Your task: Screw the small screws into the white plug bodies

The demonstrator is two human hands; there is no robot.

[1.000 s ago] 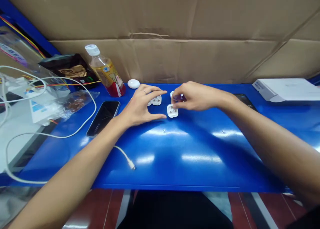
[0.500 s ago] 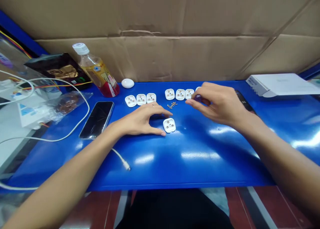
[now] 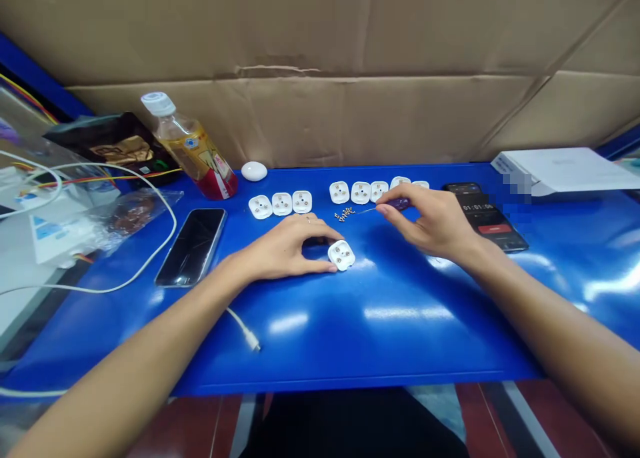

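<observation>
My left hand (image 3: 295, 248) has its thumb and forefinger at the left and upper edges of a white square plastic piece (image 3: 341, 255) with three metal contacts inside. My right hand (image 3: 433, 218) grips the purple handle of a screwdriver (image 3: 399, 203). Its thin shaft points left, with the tip close to a small pile of brass-coloured screws (image 3: 344, 214). Behind the left hand stand three similar white pieces (image 3: 282, 204) side by side. Another row of white pieces (image 3: 361, 192) lies behind the screws, partly hidden by my right hand.
At the left are a dark phone (image 3: 193, 247), a drink bottle (image 3: 195, 148), a white cable (image 3: 251, 339) and a plastic bag (image 3: 135, 215). A white oval object (image 3: 254, 171) sits by the cardboard wall. Right: a phone with a timer (image 3: 487, 218) and a white box (image 3: 570, 168).
My right hand has lowered and turned, bringing the screwdriver's shaft into sight with its tip near the screws. The white piece at my left hand has turned slightly. The timer phone is more visible.
</observation>
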